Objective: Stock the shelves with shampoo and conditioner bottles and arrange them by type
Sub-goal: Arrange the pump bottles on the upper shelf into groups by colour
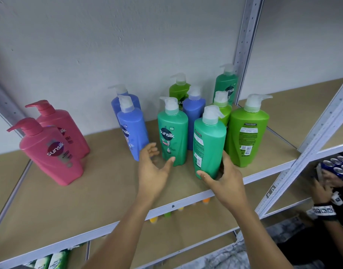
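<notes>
The shelf [69, 200] is stocked by colour, presumably so that types are kept together: two pink bottles [50, 150] are stood well to the left of the left fingers, two blue bottles [132, 129] just beyond those fingers, and lime bottles [247, 133] beyond and right of the right fingers. A teal bottle [208, 140] is gripped low down by the right hand [227, 179], thumb across its front and fingers curled behind. Its back label is turned outward, so a turn is probably intended. The left hand [153, 171] is held open, fingers spread, beside a second teal bottle [172, 133]; contact by the thumb cannot be judged. "sunsilk" is read on pink, blue and teal fronts, and a small "NEW" on the teal front.
</notes>
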`<state>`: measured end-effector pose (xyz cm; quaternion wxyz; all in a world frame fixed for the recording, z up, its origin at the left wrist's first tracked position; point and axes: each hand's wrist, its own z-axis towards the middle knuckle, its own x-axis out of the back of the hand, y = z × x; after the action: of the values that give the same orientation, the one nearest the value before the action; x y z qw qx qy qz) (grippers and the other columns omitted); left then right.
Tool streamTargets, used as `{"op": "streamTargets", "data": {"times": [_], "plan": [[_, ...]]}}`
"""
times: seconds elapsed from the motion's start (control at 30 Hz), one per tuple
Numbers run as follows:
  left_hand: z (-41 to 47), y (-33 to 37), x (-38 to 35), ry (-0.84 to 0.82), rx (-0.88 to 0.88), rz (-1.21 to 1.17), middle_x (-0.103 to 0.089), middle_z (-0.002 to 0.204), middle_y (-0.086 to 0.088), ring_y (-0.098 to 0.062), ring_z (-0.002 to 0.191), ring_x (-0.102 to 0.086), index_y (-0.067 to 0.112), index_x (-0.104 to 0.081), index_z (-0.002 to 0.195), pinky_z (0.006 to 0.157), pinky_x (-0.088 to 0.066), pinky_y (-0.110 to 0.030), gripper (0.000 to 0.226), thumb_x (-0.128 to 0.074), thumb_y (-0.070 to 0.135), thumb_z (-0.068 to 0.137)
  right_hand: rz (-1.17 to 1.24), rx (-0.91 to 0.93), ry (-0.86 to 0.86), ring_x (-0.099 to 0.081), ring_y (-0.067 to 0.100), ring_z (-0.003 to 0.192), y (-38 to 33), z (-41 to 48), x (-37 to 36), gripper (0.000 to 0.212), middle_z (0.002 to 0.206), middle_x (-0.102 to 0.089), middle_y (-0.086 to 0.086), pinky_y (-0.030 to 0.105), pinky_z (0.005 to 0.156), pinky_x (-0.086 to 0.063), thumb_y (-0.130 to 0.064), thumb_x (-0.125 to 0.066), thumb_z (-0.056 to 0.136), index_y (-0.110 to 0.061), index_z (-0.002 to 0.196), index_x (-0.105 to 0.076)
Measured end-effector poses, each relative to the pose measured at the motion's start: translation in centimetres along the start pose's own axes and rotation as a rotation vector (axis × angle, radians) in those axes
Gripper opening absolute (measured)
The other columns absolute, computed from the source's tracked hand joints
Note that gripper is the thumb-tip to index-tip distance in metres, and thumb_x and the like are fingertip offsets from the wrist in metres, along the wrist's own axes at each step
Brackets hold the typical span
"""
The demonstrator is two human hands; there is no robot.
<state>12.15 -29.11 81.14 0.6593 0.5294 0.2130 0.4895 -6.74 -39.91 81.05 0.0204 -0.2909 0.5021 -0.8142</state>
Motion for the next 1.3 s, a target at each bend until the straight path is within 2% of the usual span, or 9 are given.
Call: {"op": "streamTargets", "data": {"times": [0.1, 0.2, 0.33, 0.47, 0.57, 0.7, 0.9, 1.1, 1.3], "plan": [[0.8, 0.6, -1.3, -0.216, 0.055, -0.082, -0.056, 0.128, 0.021, 0.013, 0.115, -0.055, 0.028, -0.038, 0.136, 0.095, -0.045, -0.011, 0.083, -0.091, 0.016, 0.073, 0.001, -0.011, -0.011, -0.063, 0.010, 0.110, 0.1, 0.0, 0.2, 0.076, 0.121, -0.066, -0.017, 0.042, 0.092, -0.055, -0.044, -0.086, 0.074, -0.036, 0.139, -0.046], [1.4, 0.5, -1.9, -0.243, 0.063, -0.019, -0.056, 0.127, 0.024, 0.018, 0.114, -0.053, 0.035, -0.035, 0.135, 0.096, -0.044, -0.009, 0.089, -0.093, 0.023, 0.068, 0.004, -0.018, -0.017, -0.062, 0.011, 0.114, 0.1, 0.0, 0.2, 0.081, 0.125, -0.065, -0.016, 0.044, 0.094, -0.055, -0.050, -0.083, 0.073, -0.035, 0.142, -0.044], [1.5, 0.2, -1.9, -0.170, 0.060, 0.057, -0.060, 0.127, 0.014, 0.004, 0.114, -0.058, 0.036, -0.044, 0.128, 0.098, -0.049, -0.024, 0.083, -0.095, 0.033, 0.062, -0.004, -0.012, -0.008, -0.061, 0.012, 0.115, 0.0, 0.0, 0.1, 0.082, 0.127, -0.065, -0.013, 0.044, 0.094, -0.054, -0.053, -0.081, 0.074, -0.032, 0.144, -0.044], [1.5, 0.2, -1.6, -0.144, 0.030, 0.135, -0.052, 0.119, 0.008, -0.008, 0.112, -0.055, 0.035, -0.047, 0.120, 0.094, -0.047, -0.026, 0.079, -0.095, 0.037, 0.057, -0.015, -0.013, -0.008, -0.061, 0.012, 0.115, 0.0, -0.1, 0.1, 0.082, 0.128, -0.065, -0.012, 0.044, 0.094, -0.054, -0.047, -0.084, 0.076, -0.030, 0.145, -0.044], [1.4, 0.2, -1.1, -0.172, 0.048, 0.126, -0.059, 0.119, 0.011, -0.008, 0.111, -0.060, 0.037, -0.051, 0.117, 0.095, -0.053, -0.033, 0.077, -0.095, 0.046, 0.053, -0.018, -0.006, -0.006, -0.062, 0.013, 0.113, 0.0, -0.1, 0.1, 0.081, 0.126, -0.066, -0.012, 0.044, 0.092, -0.054, -0.046, -0.084, 0.076, -0.029, 0.144, -0.045], [-0.2, 1.0, 0.4, -0.179, 0.102, 0.048, -0.068, 0.112, 0.023, 0.012, 0.102, -0.063, 0.038, -0.052, 0.119, 0.085, -0.050, -0.013, 0.075, -0.097, 0.029, 0.060, 0.000, 0.004, -0.007, -0.063, 0.012, 0.112, 0.1, 0.0, 0.1, 0.078, 0.124, -0.066, -0.013, 0.043, 0.092, -0.055, -0.045, -0.085, 0.075, -0.030, 0.142, -0.047], [-3.0, 0.4, 5.1, -0.080, 0.182, 0.037, -0.072, 0.107, 0.020, 0.002, 0.097, -0.070, 0.032, -0.058, 0.117, 0.087, -0.056, -0.028, 0.070, -0.097, 0.026, 0.060, 0.042, -0.001, 0.000, -0.065, 0.010, 0.106, 0.2, 0.0, 0.0, 0.070, 0.117, -0.068, -0.018, 0.044, 0.090, -0.056, -0.041, -0.086, 0.074, -0.038, 0.134, -0.049], [-2.4, -0.9, 10.7, -0.022, 0.211, 0.036, -0.073, 0.111, 0.015, 0.002, 0.097, -0.070, 0.024, -0.061, 0.121, 0.087, -0.056, -0.023, 0.063, -0.094, 0.018, 0.067, 0.076, -0.002, 0.003, -0.065, 0.009, 0.107, 0.2, 0.0, -0.2, 0.070, 0.117, -0.069, -0.018, 0.043, 0.090, -0.056, -0.038, -0.087, 0.074, -0.036, 0.135, -0.051], [0.3, -2.4, 13.8, -0.015, 0.141, -0.018, -0.065, 0.119, 0.017, 0.006, 0.105, -0.066, 0.024, -0.048, 0.127, 0.095, -0.055, -0.022, 0.074, -0.088, 0.001, 0.069, 0.115, -0.022, -0.005, -0.066, 0.003, 0.103, -0.4, -0.1, -0.6, 0.065, 0.113, -0.069, -0.022, 0.037, 0.090, -0.058, -0.031, -0.089, 0.074, -0.041, 0.128, -0.054]]}}
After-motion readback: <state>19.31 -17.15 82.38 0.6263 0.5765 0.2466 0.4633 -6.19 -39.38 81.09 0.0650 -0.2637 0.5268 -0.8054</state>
